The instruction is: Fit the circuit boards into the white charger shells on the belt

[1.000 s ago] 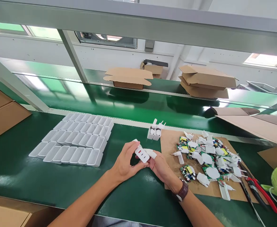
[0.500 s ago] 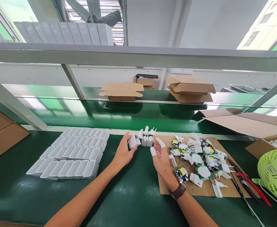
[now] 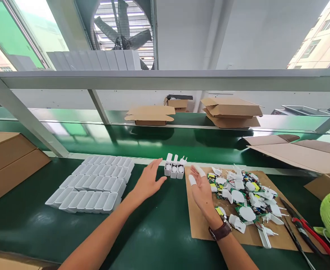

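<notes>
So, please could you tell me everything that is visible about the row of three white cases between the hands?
The row of three white cases stands upright near the far edge of the green tabletop, all side by side. They look like plastic. Rounded white parts show at their mouths, with white pieces jutting above; the rightmost piece has two pins. The open left hand is beside the row; contact is hard to tell.

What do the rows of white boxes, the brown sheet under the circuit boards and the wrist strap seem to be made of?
White boxes: probably plastic, smooth; thin, even walls.
Brown sheet: likely cardboard, matt; paper-brown surface.
Wrist strap: perhaps leather or imitation; dark brown, slight sheen.
</notes>
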### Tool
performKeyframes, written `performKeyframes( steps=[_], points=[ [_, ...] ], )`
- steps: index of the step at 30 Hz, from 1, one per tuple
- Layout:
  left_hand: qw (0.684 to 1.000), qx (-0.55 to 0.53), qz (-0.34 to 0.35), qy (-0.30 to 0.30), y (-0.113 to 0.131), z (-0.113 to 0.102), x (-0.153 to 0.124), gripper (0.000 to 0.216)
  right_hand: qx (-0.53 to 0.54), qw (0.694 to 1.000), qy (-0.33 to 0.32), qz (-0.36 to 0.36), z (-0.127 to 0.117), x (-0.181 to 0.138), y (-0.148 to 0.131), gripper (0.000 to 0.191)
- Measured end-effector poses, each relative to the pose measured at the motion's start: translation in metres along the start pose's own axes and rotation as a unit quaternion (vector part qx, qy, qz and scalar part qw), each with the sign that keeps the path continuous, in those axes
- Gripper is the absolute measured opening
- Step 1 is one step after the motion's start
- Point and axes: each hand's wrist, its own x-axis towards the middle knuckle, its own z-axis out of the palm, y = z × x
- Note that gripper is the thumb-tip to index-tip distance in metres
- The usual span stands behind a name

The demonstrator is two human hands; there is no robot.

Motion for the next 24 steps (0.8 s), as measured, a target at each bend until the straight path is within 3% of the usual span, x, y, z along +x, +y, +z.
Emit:
performKeyframes(
  steps=[4,6,9,13,16,19,24],
  points=[
    [0.974,0.215,0.039,0.054,-0.013,-0.07,-0.017,0.03,0.002,0.997,0.081,-0.003,-0.014,0.011,-0.035,0.044],
    [0.953,0.294,0.038,0.058,-0.026,-0.095,-0.032,0.033,-0.007,0.995,0.099,-0.007,-0.026,0.019,-0.051,0.044],
    [0.932,0.357,0.04,0.044,-0.045,-0.117,-0.065,0.049,-0.031,0.996,0.088,-0.004,-0.055,0.027,-0.074,0.04],
    [0.94,0.335,0.061,0.028,-0.06,-0.121,-0.105,0.043,-0.194,0.981,-0.025,0.005,-0.104,0.019,-0.104,0.032],
    [0.95,0.299,0.088,0.036,-0.06,-0.112,-0.116,0.035,-0.369,0.912,-0.18,-0.023,-0.131,-0.003,-0.118,0.025],
    [0.955,0.282,0.081,0.053,-0.047,-0.103,-0.115,0.036,-0.441,0.843,-0.299,-0.076,-0.142,-0.031,-0.115,0.035],
    [0.958,0.277,0.034,0.063,-0.039,-0.101,-0.118,0.035,-0.492,0.796,-0.326,-0.135,-0.149,-0.058,-0.098,0.047]
  ],
)
